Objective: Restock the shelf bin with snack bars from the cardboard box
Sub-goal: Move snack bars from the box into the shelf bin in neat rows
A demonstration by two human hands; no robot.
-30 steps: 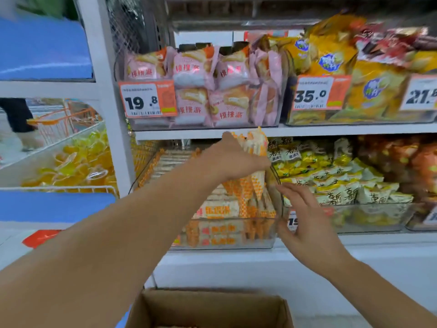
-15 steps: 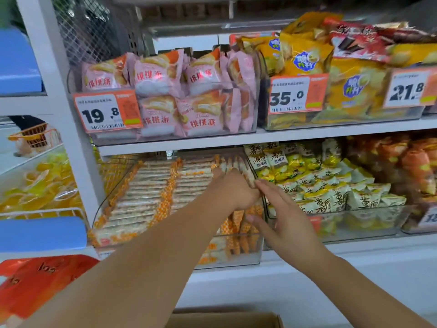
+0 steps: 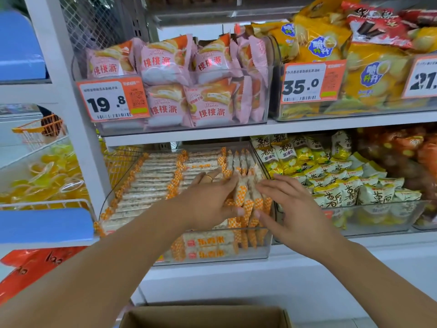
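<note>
Both the left hand (image 3: 208, 200) and right hand (image 3: 293, 204) press flat-fingered, gripping nothing, against upright orange-checked snack bars (image 3: 248, 197) at the right of the clear plastic shelf bin (image 3: 212, 254), apparently the tidying step, so next likely comes reaching down to the near brown cardboard box (image 3: 205, 316).

The bin (image 3: 266, 249) is clear, glossy plastic with smooth walls. The bars (image 3: 151, 183) inside wear thin, shiny film wrappers, see-through in the middle and printed orange-checked at the ends. The box (image 3: 205, 317) below is matt brown cardboard. The shelf (image 3: 189, 132) is smooth white-painted metal, and a grey metal mesh (image 3: 94, 22) backs it. The pink packs (image 3: 165, 65) above are soft-sheened plastic film; the price tag (image 3: 113, 101) looks like printed paper. A gold-coloured ring (image 3: 208, 178) gleams.
</note>
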